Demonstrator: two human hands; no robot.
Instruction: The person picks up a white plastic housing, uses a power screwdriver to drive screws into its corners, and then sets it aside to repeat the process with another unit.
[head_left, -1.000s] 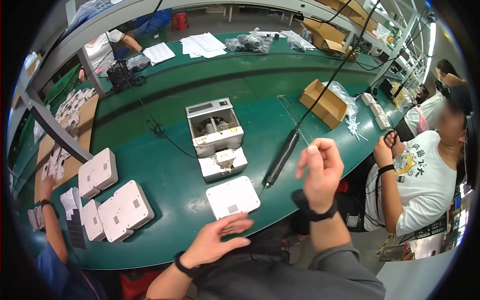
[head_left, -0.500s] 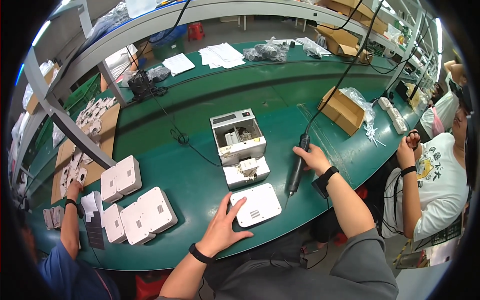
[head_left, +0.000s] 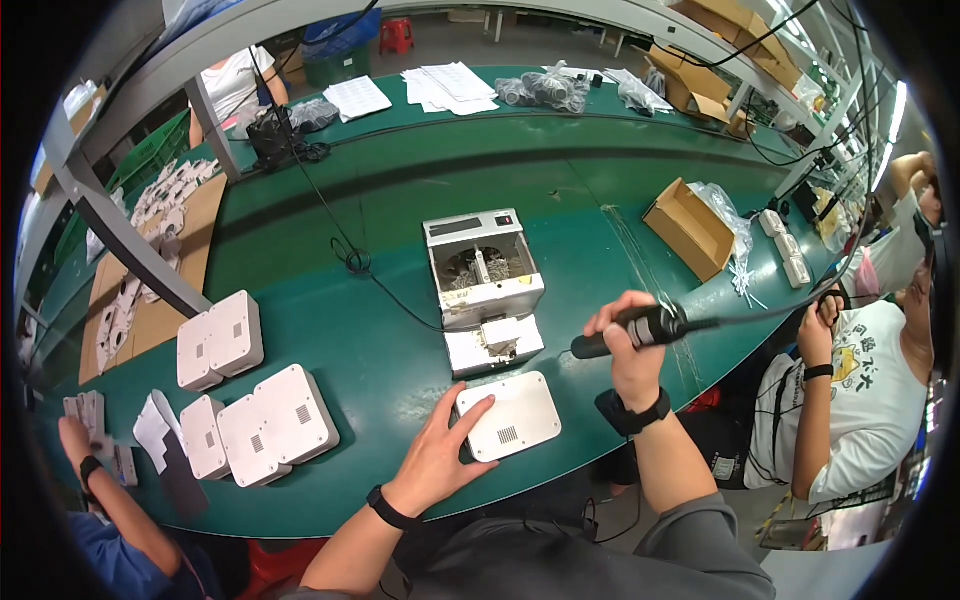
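Observation:
My left hand grips the left side of a white plastic case, its fingers around the edge and one lying on top. The case rests on the green bench, with a slotted vent and corner holes facing up. My right hand is closed around a black electric screwdriver, held nearly level above the bench, right of the case. Its front end points left, and its cord runs off to the right; the bit cannot be made out. Beyond the case stands a screw feeder with loose screws in its open tray.
More white cases lie at the left, beside a sheet of cardboard bearing small white parts. An open carton is at the right. Co-workers sit on both sides; one's hand reaches in at far left. A cable crosses to the feeder.
My right hand has raised the screwdriver and turned it from upright, tip down, to nearly level. My left hand stays on the case. The left co-worker's hand has moved from the cardboard toward the near edge.

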